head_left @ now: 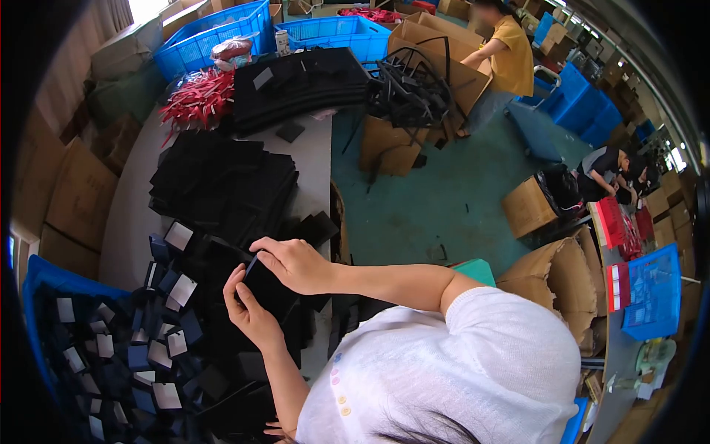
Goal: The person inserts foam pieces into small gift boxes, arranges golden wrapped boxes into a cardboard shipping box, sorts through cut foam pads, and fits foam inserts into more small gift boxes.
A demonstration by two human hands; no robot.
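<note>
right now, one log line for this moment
left hand: holding dark piece | right hand: holding dark piece | nearby: black stack, blue bin

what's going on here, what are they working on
A person in white has a small dark piece at the fingertips of both the left hand and right hand, above the black work area. Stacks of black sheets lie on the table, and a blue bin beside them is full of small dark boxes, many showing pale faces.
</note>
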